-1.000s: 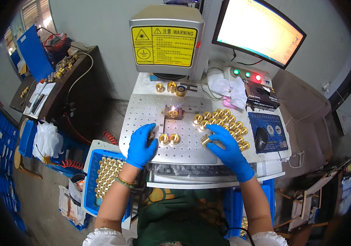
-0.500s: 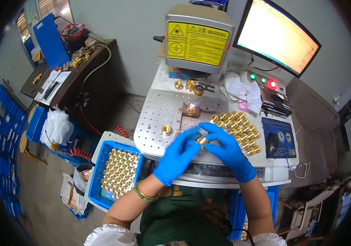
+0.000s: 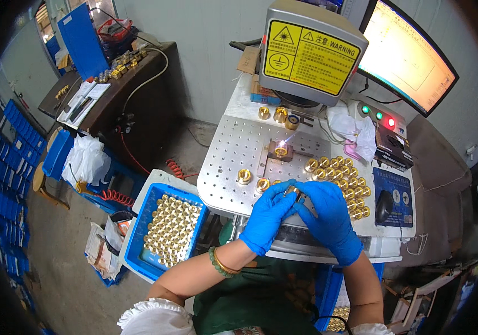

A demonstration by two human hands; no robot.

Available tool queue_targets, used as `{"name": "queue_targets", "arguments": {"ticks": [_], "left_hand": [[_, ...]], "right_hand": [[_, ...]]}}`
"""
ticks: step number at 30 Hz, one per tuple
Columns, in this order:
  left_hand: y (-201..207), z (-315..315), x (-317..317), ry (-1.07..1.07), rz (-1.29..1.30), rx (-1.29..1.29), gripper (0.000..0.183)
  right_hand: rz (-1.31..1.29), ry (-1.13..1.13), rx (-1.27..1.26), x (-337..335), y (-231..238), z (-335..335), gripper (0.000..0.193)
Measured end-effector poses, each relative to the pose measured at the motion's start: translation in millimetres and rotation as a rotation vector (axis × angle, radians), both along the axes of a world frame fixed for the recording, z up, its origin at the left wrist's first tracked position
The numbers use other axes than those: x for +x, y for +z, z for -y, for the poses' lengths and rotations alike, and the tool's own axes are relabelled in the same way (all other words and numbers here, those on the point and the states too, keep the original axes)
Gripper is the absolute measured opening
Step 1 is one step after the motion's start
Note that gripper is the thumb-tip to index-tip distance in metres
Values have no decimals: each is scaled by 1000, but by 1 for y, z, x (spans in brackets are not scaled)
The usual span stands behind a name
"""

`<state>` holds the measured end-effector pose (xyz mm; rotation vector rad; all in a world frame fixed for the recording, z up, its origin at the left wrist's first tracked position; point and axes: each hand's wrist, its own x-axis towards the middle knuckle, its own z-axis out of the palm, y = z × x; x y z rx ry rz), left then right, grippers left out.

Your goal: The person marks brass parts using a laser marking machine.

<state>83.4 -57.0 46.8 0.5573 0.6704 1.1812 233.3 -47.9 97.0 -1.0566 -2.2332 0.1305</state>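
Note:
Between the fingertips of my blue-gloved left hand (image 3: pixel 268 219) and right hand (image 3: pixel 330 219) is a small brass fitting (image 3: pixel 292 191). Both hands are closed on it, low over the front of a perforated metal plate (image 3: pixel 230 146); my fingers cover most of it. Just left of my left fingers, brass fittings (image 3: pixel 244 176) stand on the plate. Farther back, a dark fixture block (image 3: pixel 287 156) holds another brass fitting (image 3: pixel 281 149), with a bright spark of light at it. Right of that, several brass fittings (image 3: pixel 353 183) are grouped in rows beside my right hand.
A grey machine head (image 3: pixel 312 53) with a yellow warning label overhangs the plate. At the lower left is a blue tray (image 3: pixel 132 245) of brass fittings. A mouse (image 3: pixel 384 205) lies on a dark pad at the right, below a lit monitor (image 3: pixel 409 56) and a button box (image 3: pixel 378 115).
My view has shifted, so the bench sits farther right. Both hands have drawn closer together around the fitting, and my right fingers have closed in on it.

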Motion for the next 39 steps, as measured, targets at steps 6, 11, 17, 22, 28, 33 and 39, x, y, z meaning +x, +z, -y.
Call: {"name": "queue_targets", "arguments": {"ticks": [6,11,17,22,28,33,39], "left_hand": [[4,-11,-9,-7,-97,74,50],[18,-45,-47,62,-479,320,56],[17,-99,-74,57,-878,553,63],[-3,-129,-72,-72,-1252,713,71],[-16,-148,-66,-122,-1335,828,71],[-18,-153,-59,-146,-1378,872,72],[-20,-156,-54,-121,-1425,906,72]], "right_hand": [[67,40,-108,11,-5,-27,35],[-107,-4,-209,30,-15,-61,29],[-136,-33,-304,38,-23,-83,31],[-145,-46,-311,36,-26,-92,32],[-173,-35,-291,35,-26,-98,30],[-129,-52,-305,35,-27,-100,33],[-164,-49,-222,32,-33,-106,30]]}}
